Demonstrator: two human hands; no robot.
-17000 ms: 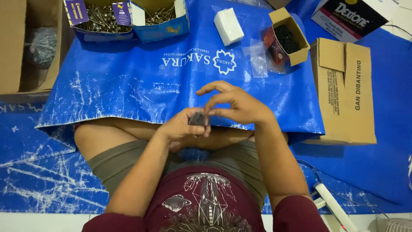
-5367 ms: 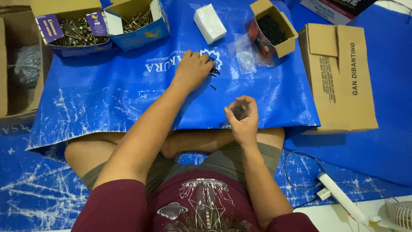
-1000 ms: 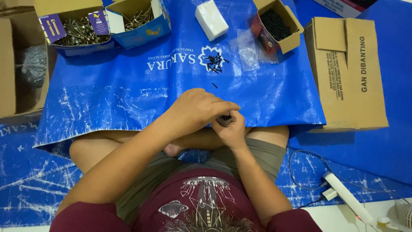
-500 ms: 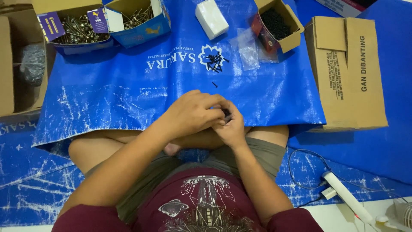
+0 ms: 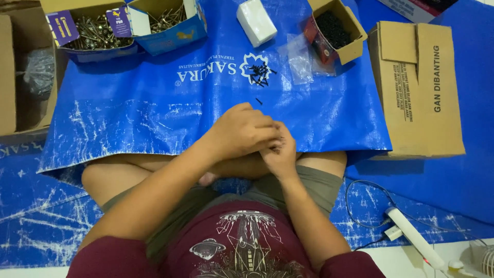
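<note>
Head view: looking down on a lap and a blue woven tarp (image 5: 154, 118) spread on the floor.
Hands: two, meeting at centre; left hand (image 5: 242, 131) laid over right hand (image 5: 280, 154), touching.
Fingers: curled together over something small; what they hold hidden, grip cannot be told.
Screws: one loose pile of small black screws (image 5: 259, 74) at 12 o'clock from the hands, well apart; one stray between.
Boxes: two open blue cartons of long metal screws (image 5: 92, 33) at 10 o'clock; one small cardboard box of black screws (image 5: 334, 28) at 1 o'clock; one white box (image 5: 256, 21) at 12; one flat closed brown carton (image 5: 419, 90) at 3.
Open room: bare glossy tarp at 9 to 11 o'clock of the hands.
Edges: tarp's near edge lies over the knees.
</note>
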